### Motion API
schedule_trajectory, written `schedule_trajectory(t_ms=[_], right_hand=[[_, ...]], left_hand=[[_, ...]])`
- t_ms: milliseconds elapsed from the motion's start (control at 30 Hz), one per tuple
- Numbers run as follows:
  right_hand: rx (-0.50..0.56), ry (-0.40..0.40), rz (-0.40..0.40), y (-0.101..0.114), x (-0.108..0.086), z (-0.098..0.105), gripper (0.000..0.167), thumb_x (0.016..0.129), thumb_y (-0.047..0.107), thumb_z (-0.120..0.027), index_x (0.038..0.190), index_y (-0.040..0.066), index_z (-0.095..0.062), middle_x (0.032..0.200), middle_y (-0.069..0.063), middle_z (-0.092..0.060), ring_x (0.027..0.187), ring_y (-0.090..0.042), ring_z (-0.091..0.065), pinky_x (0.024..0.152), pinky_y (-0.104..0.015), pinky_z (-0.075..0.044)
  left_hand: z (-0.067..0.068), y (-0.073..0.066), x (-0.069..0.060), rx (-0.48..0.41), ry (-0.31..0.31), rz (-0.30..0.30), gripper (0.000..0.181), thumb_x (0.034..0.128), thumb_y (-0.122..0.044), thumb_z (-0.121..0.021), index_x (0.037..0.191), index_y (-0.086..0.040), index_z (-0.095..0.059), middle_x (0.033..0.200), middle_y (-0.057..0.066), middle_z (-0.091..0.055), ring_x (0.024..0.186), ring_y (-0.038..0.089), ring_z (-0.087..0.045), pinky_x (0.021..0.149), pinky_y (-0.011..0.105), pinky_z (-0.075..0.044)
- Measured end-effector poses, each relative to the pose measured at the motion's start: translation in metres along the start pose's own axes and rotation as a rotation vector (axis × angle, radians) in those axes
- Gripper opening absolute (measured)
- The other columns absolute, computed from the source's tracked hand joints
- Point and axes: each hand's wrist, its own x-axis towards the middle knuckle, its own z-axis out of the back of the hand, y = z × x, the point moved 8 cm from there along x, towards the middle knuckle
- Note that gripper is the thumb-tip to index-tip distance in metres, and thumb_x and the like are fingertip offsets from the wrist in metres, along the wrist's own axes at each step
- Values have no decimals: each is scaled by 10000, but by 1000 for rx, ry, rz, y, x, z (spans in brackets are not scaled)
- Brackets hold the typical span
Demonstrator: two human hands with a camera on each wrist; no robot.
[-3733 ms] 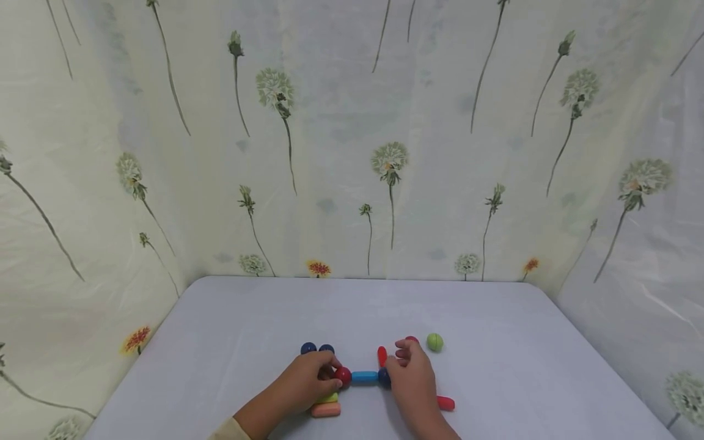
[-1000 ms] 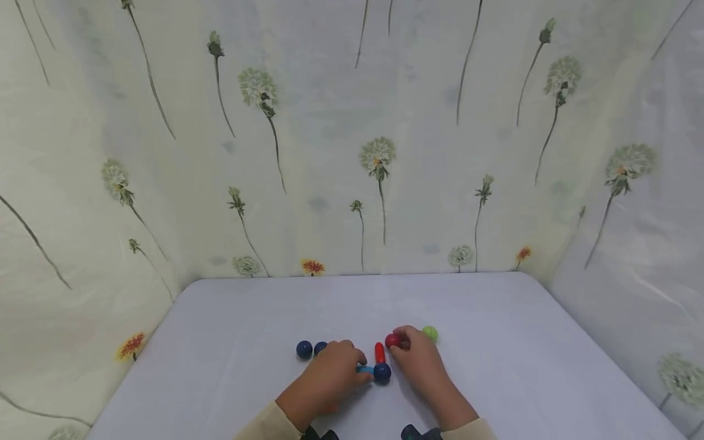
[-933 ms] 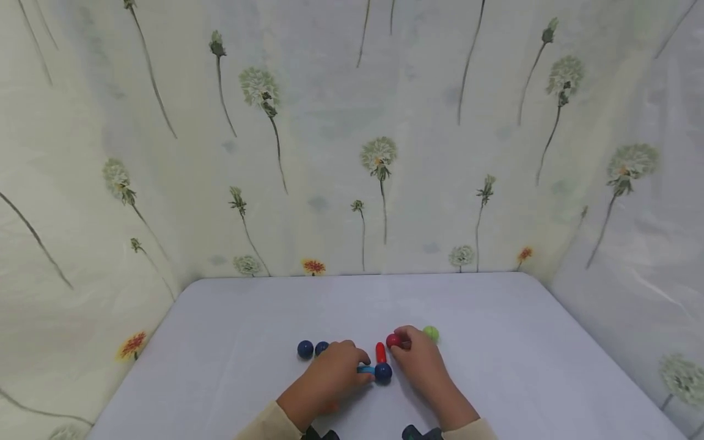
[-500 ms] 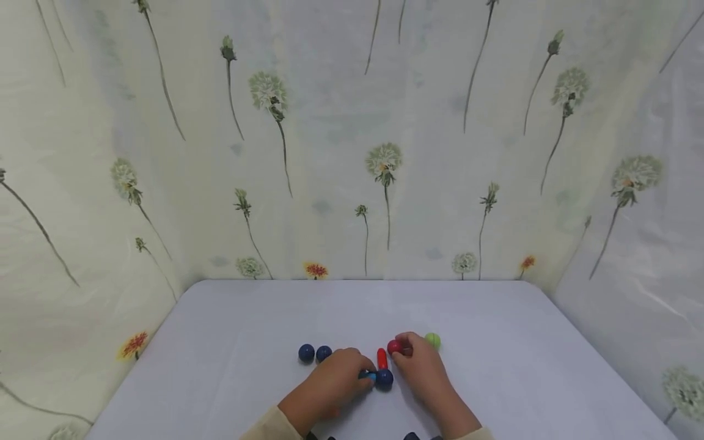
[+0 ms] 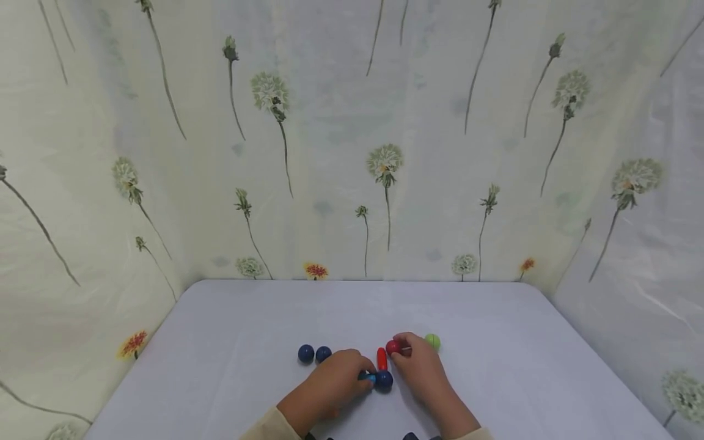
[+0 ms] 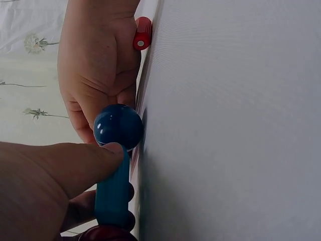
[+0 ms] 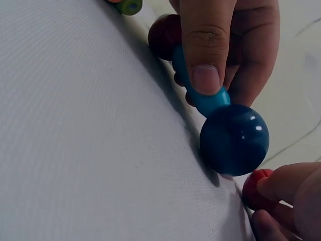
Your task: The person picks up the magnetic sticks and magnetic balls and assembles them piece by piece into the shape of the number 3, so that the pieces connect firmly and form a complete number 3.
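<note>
My left hand (image 5: pixel 335 377) grips a light-blue rod (image 6: pixel 112 196) between thumb and fingers. One end of the rod meets a dark-blue ball (image 5: pixel 384 380), and a dark-red ball (image 7: pixel 165 37) is at its other end. A red rod (image 5: pixel 382 359) extends from the dark-blue ball toward the back of the table in the head view. To its right, my right hand (image 5: pixel 426 370) pinches a red ball (image 5: pixel 393 348) between thumb and fingers. Whether the red ball touches the red rod I cannot tell.
Two dark-blue balls (image 5: pixel 306 353) lie behind my left hand. A green ball (image 5: pixel 432 341) is just beyond my right hand. Another red rod (image 6: pixel 143 34) lies near the right wrist in the left wrist view. A green rod end (image 7: pixel 131 6) shows in the right wrist view.
Since the oldest frame, my left hand has shifted from the end ball onto the light-blue rod. My right hand has left the dark-blue ball and taken hold of the red ball, now nearer the red rod.
</note>
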Motion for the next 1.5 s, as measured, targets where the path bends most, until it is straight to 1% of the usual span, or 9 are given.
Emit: schedule_trajectory(t_ms=[200,433,600,733,900,1100,1200,1367,1500], right_hand=[[-8,1,38,5,0,0,382,927,110,-767,1303,115,-700,1270,-87,-718,1121,-255,-705,950,-448,-596],[-26,-5,52,7,2,1,386,965,139,-729,1347,105,-684,1313,-108,-712,1182,-302,-691,974,-486,-580],[-10,23,36,10,6,-3,402,969,132,-723,1369,146,-684,1313,-98,-713,1189,-305,-684,957,-462,-592],[-11,60,30,9,9,-7,417,968,134,-721,1379,198,-687,1321,-73,-710,1216,-302,-667,983,-481,-578],[-13,88,37,6,11,-8,419,965,144,-728,1375,221,-687,1308,-47,-715,1257,-304,-646,1021,-522,-549],[-4,111,51,3,13,-11,407,973,148,-722,1368,239,-684,1336,-34,-711,1336,-322,-610,1063,-552,-511],[10,121,58,3,13,-12,411,983,133,-701,1374,260,-680,1347,-24,-705,1349,-319,-599,1080,-568,-494],[25,126,67,4,12,-12,415,990,115,-679,1378,262,-681,1347,-26,-705,1342,-319,-603,1088,-574,-485],[24,122,71,4,12,-12,413,993,117,-677,1380,261,-682,1343,-26,-707,1336,-312,-609,1090,-567,-486]], left_hand=[[0,-1,0,-19,12,10,220,897,-298,-838,1113,-275,-800,948,-78,-655,932,109,-610,999,415,-550],[1,-1,-1,-41,14,26,246,881,-292,-855,1121,-279,-801,984,-69,-670,968,126,-617,1008,427,-553],[1,2,-1,-66,20,30,246,882,-275,-856,1121,-267,-802,957,-75,-651,899,113,-575,933,385,-562],[1,3,-1,-74,13,15,239,877,-251,-861,1109,-264,-808,951,-79,-658,865,111,-559,882,362,-553],[2,1,-1,-65,4,-1,246,874,-258,-862,1114,-276,-810,970,-80,-677,886,104,-572,909,371,-553],[1,-1,-2,-70,20,0,249,874,-256,-862,1114,-288,-805,956,-83,-661,883,98,-569,904,362,-556],[3,-1,-3,-63,19,-7,251,876,-260,-859,1119,-292,-803,962,-86,-660,889,91,-570,912,357,-558],[3,-3,-5,-40,5,-21,244,881,-267,-856,1118,-285,-801,966,-85,-664,877,85,-569,901,345,-559],[2,-2,-4,-38,7,-13,234,882,-266,-856,1109,-281,-802,977,-81,-673,889,89,-580,927,364,-564]])
